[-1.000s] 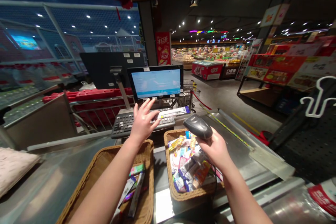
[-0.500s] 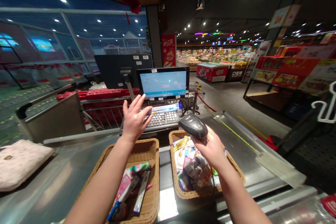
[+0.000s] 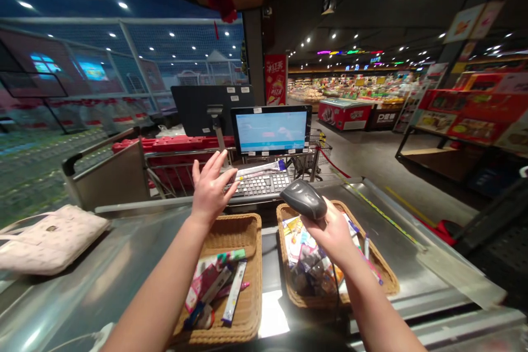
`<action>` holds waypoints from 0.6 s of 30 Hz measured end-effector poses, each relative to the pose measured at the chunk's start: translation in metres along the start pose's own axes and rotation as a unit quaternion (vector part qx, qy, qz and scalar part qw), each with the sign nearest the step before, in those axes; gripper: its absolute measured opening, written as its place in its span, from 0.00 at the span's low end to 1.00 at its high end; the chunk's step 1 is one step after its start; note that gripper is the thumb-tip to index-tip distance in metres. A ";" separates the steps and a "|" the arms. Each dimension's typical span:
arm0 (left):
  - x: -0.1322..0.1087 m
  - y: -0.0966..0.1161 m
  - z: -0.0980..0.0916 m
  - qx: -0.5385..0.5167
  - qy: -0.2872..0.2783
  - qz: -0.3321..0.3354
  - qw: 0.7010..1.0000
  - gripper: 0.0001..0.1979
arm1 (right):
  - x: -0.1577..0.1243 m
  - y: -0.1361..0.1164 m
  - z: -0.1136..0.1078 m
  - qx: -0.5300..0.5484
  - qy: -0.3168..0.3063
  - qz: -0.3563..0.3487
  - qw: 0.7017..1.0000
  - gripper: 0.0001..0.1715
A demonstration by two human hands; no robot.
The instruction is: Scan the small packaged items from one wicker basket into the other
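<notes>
Head view. The left hand point(image 3: 210, 187), fingers spread wide and holding nothing, is raised over the left end of the keyboard point(image 3: 264, 183). The right hand point(image 3: 330, 231) is closed around a barcode scanner point(image 3: 304, 198) just in front of the keyboard's right end; the scanner's handle is hidden in the palm. Packet labels in the wicker basket point(image 3: 383, 272) beneath cannot be read. Text on the monitor point(image 3: 271, 130) behind the keyboard is blurred. Both forearms are cut off by the lower edge.

Checkout tabletop point(image 3: 103, 264), scanner in hand

The right hand point(image 3: 332, 234) grips a grey barcode scanner point(image 3: 304, 198) above the right wicker basket point(image 3: 383, 278) of packets; the left hand point(image 3: 210, 190), fingers point(image 3: 214, 162) spread, hovers by the keyboard point(image 3: 264, 183) under the lit monitor point(image 3: 271, 131).
</notes>
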State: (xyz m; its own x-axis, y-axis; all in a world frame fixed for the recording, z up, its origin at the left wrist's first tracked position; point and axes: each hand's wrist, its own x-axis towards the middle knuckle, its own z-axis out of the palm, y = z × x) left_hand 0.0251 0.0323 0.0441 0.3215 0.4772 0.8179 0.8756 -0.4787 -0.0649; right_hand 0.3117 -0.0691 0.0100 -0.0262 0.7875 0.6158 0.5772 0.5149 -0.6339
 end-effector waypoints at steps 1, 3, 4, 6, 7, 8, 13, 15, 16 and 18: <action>-0.002 -0.002 -0.002 0.004 -0.001 -0.001 1.000 0.12 | 0.000 -0.002 0.002 0.000 -0.003 0.001 1.000 0.15; -0.007 -0.006 -0.006 0.012 -0.004 -0.005 1.000 0.12 | 0.001 -0.005 0.007 -0.001 -0.006 0.005 1.000 0.15; -0.010 -0.008 -0.008 0.015 -0.005 -0.008 1.000 0.11 | 0.001 -0.006 0.010 -0.001 -0.009 0.008 1.000 0.15; -0.017 -0.012 -0.012 0.019 -0.009 -0.019 1.000 0.11 | 0.001 -0.008 0.015 0.006 -0.021 0.009 1.000 0.14; -0.022 -0.015 -0.013 0.020 -0.012 -0.026 0.999 0.11 | 0.001 -0.008 0.018 0.010 -0.028 0.006 1.000 0.14; -0.026 -0.017 -0.015 0.019 -0.014 -0.033 0.999 0.11 | 0.001 -0.009 0.021 0.015 -0.035 0.000 0.999 0.14; -0.054 -0.031 -0.022 0.024 -0.025 -0.073 0.997 0.11 | 0.002 -0.017 0.036 0.022 -0.061 -0.013 0.998 0.14; -0.066 -0.037 -0.025 0.030 -0.030 -0.087 0.995 0.11 | 0.003 -0.021 0.043 0.020 -0.071 -0.013 0.997 0.12; -0.071 -0.040 -0.026 0.034 -0.034 -0.095 0.994 0.11 | 0.003 -0.023 0.046 0.019 -0.075 -0.014 0.997 0.12; -0.083 -0.045 -0.030 0.043 -0.043 -0.110 0.992 0.11 | 0.004 -0.026 0.054 0.020 -0.083 -0.015 0.996 0.13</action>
State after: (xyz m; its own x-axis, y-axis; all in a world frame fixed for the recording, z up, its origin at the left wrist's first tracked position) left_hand -0.0520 -0.0078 -0.0036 0.1455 0.6258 0.7663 0.9542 -0.2933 0.0583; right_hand 0.2526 -0.0609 0.0031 -0.1799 0.8150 0.5508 0.5411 0.5496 -0.6365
